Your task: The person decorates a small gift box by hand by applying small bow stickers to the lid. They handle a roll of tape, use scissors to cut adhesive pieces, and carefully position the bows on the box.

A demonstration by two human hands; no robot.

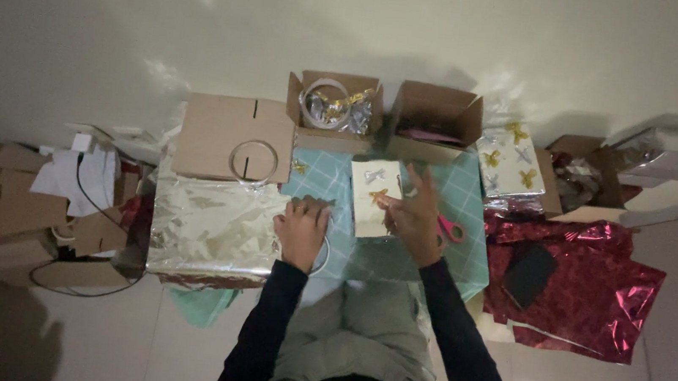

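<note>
A: Hands first. Left hand lies knuckles up on the teal checked cloth, fingers curled down over a clear tape roll whose rim shows just below and right of the hand. Looks like a loose hold; whether it really grips the roll I cannot tell.

B: Right hand?

A: Raised at the right edge of the small white wrapped box. Fingers half spread, index up, thumb side towards the small gold bow on the box top. Pinching the bow or only touching it, too dim to say.

B: Box location?

A: Centre of the cloth, between the hands, a silver bow on its top too. Pink-handled scissors lie just right of the right hand.

B: Tip for doing this bit well?

A: My judgement: press the bow flat with fingertips, keep the box from sliding, keep the tape within reach of the left.

B: Arm pose?

A: Both forearms in dark sleeves run up from the lap, the right angled inwards, wrist bent towards the box. Left straighter, wrist flat.

B: Surroundings?

A: Silver wrapping sheet left, flat cardboard with another tape ring on it, two open cardboard boxes at the back, red foil right.
</note>
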